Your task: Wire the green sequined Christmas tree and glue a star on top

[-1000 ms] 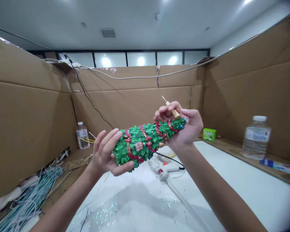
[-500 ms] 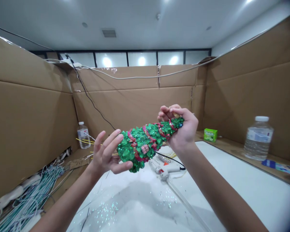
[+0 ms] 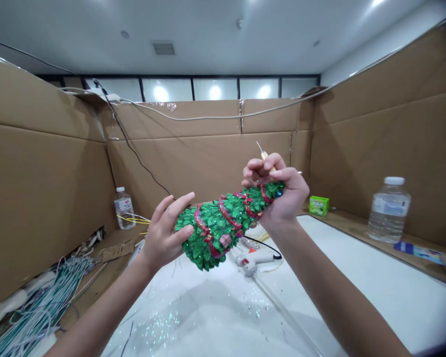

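A glittery green miniature Christmas tree (image 3: 223, 220) with red garlands and a small pink piece lies on its side in the air, its tip to the right. My left hand (image 3: 169, 233) grips the wide base, thumb in front and fingers along the upper edge. At the narrow tip, my right hand (image 3: 284, 193) has the tree against its palm. Between that hand's thumb and fingers is an awl (image 3: 264, 156) with a pale handle, its thin metal point slanting up and left. Part of the handle is hidden by the fingers.
Below the tree, a white glue gun (image 3: 250, 263) with a long clear glue stick rests on the glitter-strewn white table (image 3: 342, 267). Wires (image 3: 48, 302) lie left. Water bottles (image 3: 389, 210) stand on both sides, with a green box (image 3: 318, 206) on the right. Cardboard walls (image 3: 204, 153) surround everything.
The awl's metal point has come into view, swung up above my right hand. My left hand has shifted on the base, and the tree has turned slightly. The whole view has moved a little.
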{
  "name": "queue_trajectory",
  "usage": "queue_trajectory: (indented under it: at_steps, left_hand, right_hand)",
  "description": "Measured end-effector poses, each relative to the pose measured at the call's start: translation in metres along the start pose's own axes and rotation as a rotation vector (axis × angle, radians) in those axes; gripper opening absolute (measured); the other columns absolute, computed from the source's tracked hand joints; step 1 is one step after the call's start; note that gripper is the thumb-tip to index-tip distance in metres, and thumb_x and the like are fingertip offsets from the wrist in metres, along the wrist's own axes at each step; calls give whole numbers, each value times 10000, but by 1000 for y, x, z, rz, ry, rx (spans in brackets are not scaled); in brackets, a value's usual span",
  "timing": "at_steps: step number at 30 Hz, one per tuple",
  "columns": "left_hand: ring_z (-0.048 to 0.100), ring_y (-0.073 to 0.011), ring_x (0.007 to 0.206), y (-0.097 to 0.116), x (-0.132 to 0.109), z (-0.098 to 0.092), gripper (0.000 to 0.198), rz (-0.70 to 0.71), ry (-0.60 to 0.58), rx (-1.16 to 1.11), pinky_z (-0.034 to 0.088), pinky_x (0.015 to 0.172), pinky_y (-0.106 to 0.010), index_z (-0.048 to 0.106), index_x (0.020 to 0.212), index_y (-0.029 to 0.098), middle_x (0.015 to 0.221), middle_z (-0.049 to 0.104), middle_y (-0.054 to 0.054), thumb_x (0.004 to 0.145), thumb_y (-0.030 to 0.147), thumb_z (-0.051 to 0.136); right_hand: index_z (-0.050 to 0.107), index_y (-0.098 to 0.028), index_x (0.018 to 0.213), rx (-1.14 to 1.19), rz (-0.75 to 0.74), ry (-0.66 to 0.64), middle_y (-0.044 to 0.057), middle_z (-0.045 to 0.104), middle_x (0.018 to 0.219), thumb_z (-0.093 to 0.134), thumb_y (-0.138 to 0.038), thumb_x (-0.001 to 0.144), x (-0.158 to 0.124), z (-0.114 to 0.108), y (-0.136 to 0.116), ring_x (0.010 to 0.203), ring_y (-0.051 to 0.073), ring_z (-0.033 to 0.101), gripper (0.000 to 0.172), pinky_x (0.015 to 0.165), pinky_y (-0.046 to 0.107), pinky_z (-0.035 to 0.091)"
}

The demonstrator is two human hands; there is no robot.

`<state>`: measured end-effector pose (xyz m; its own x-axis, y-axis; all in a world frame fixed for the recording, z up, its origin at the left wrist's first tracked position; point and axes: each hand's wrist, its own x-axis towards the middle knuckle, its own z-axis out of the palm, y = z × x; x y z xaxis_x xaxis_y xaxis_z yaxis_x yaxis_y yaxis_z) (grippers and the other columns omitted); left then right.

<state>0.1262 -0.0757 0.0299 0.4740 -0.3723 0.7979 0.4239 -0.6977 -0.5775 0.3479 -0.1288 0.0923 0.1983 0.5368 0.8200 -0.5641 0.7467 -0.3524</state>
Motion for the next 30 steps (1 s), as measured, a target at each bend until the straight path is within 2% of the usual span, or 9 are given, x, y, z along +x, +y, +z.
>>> queue_trajectory:
  at_steps: [3, 6, 9, 12, 16, 21, 25, 30]
  left_hand:
    - [520, -285, 1253, 1, 1, 2, 934, 3, -36, -76, 432, 992, -537, 97, 1488, 380, 1531, 322, -108, 775, 324, 698]
    - [511, -356, 1244, 1, 1, 4, 1100, -17, -45, -186, 467, 931, -586, 120, 1492, 370, 1515, 324, -142, 623, 527, 776]
    - [493, -385, 1253, 0, -2, 5, 1084, -65, -54, -301, 468, 914, -618, 147, 1485, 388, 1511, 307, -157, 613, 581, 762]
    - [481, -380, 1263, -1, -6, 6, 1035, -92, -62, -364, 471, 919, -606, 172, 1474, 401, 1513, 290, -158, 636, 571, 755]
    - [458, -366, 1275, 0, -7, 6, 1091, -84, -68, -337, 490, 918, -548, 190, 1473, 367, 1489, 311, -173, 587, 524, 808]
    - [461, -347, 1261, 0, -3, 3, 1070, -3, -53, -189, 503, 913, -524, 191, 1481, 338, 1504, 289, -179, 616, 466, 806]
    - [473, -325, 1263, -3, -2, -5, 931, 43, -34, -28, 448, 990, -568, 228, 1462, 366, 1514, 320, -111, 705, 292, 765]
    - [504, -339, 1249, -1, 0, -9, 871, 60, 21, 121, 400, 1041, -577, 327, 1419, 302, 1469, 403, -112, 678, 200, 773]
  right_hand:
    - [481, -216, 690, -43, -51, -42, -11, 653, 749, 466, -213, 670, -1, 0, -4, 673, 137, 611, 26, 579, 279, 531]
    - [475, -221, 709, -78, -94, -89, -8, 652, 759, 465, -217, 680, -3, 1, -7, 682, 138, 611, 31, 572, 270, 533]
    - [467, -222, 707, -88, -120, -123, -8, 656, 761, 457, -212, 675, -4, 2, -8, 677, 142, 606, 35, 556, 269, 534]
    - [471, -223, 709, -78, -131, -150, -12, 660, 762, 467, -215, 671, -4, 3, -9, 665, 142, 602, 38, 542, 268, 533]
    - [473, -224, 701, -82, -115, -137, -17, 663, 749, 466, -212, 660, -5, 5, -10, 643, 141, 603, 43, 545, 274, 528]
    - [488, -223, 676, -117, -73, -47, -20, 662, 724, 466, -195, 694, -5, 8, -11, 650, 142, 624, 40, 638, 309, 530]
    - [515, -219, 676, -126, -34, 42, -18, 665, 718, 539, -214, 736, 0, 6, -7, 700, 143, 633, 65, 744, 328, 531]
    - [529, -216, 690, 25, 57, 112, -28, 663, 697, 563, -227, 706, 3, 2, 0, 668, 130, 623, 39, 729, 308, 521]
